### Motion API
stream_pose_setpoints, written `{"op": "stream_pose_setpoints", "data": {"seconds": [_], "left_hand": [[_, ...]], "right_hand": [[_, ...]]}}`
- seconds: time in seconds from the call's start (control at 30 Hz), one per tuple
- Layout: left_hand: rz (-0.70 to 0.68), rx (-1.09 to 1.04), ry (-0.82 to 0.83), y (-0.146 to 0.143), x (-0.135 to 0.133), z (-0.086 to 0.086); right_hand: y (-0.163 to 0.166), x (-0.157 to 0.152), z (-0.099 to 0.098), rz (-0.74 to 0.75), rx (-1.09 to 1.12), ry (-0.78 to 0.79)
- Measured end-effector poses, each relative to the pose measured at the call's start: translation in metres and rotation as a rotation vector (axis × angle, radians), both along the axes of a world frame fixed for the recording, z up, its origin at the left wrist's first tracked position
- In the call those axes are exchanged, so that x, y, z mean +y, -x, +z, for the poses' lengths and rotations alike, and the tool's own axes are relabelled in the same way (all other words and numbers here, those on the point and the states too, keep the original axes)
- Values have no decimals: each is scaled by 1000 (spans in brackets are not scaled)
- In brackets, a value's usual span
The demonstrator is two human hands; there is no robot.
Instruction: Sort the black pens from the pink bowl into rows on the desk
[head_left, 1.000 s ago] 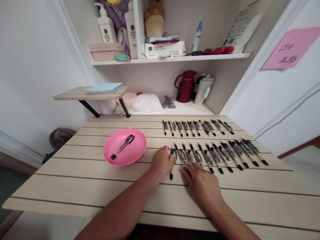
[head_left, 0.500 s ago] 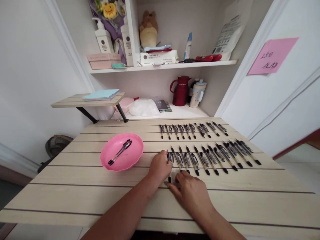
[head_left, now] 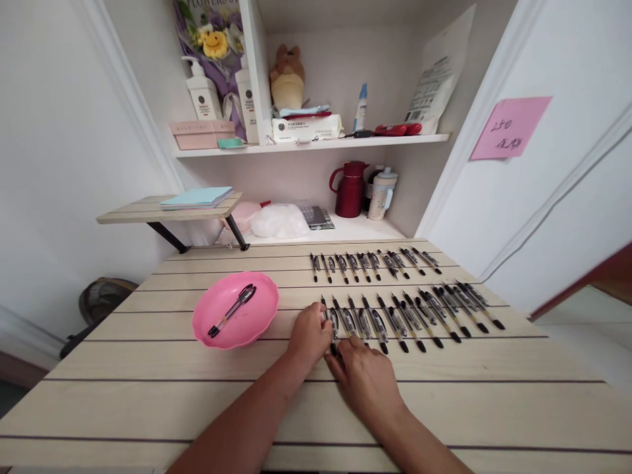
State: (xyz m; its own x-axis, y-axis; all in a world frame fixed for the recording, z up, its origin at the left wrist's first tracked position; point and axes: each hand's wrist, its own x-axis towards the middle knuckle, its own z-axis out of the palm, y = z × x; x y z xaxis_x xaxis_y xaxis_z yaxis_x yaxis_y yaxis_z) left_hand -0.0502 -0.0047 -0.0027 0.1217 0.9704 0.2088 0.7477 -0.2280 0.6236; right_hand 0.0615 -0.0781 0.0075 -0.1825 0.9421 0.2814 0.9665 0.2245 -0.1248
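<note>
Two rows of black-and-clear plastic pens lie side by side across the pale slatted wooden table. The far row of pens sits right of centre in the frame, and the near row of pens runs just below it towards the right edge.

At the left end of the near row, both hands meet over one black pen. The left hand is curled, its fingertips pinched on the upper part of that pen. The right hand lies just below, fingers bent around the pen's lower tip; how firm its grip is I cannot tell.

By the look of it, the laying-out is nearly finished. Only two black pens remain in the shallow round pink plastic dish at centre left, and the pen in hand is settling in as the newest member of the near row.

Room is plentiful. The whole lower band of the table is bare wood, and a clear strip separates the dish from the rows. Left of the pen in hand, the row has space to grow towards the dish. The table's near edge is at the bottom of the frame, well apart from the pens.
</note>
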Motion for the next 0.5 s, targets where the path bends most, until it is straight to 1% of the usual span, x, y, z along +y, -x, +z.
{"op": "stream_pose_setpoints", "data": {"seconds": [0.03,0.1,0.2,0.27,0.3,0.33,0.4,0.43,0.5], "left_hand": [[5,4,-18,3,-1,4],[33,24,-57,13,-2,19],[121,110,-101,44,-1,49],[173,265,-143,72,3,69],[192,369,-115,86,6,76],[225,462,-49,100,9,81],[255,617,116,122,14,84],[267,664,187,130,16,82],[279,702,255,138,19,77]], "right_hand": [[-1,-2,1,2,8,-8],[-5,-7,2,14,15,-26],[-21,-11,4,28,5,-56],[-34,-10,7,33,-5,-83],[-41,-7,9,37,-10,-100],[-46,-4,12,45,-13,-117],[-52,5,20,69,-7,-147],[-52,10,25,82,2,-159],[-46,19,33,110,29,-170]]}}
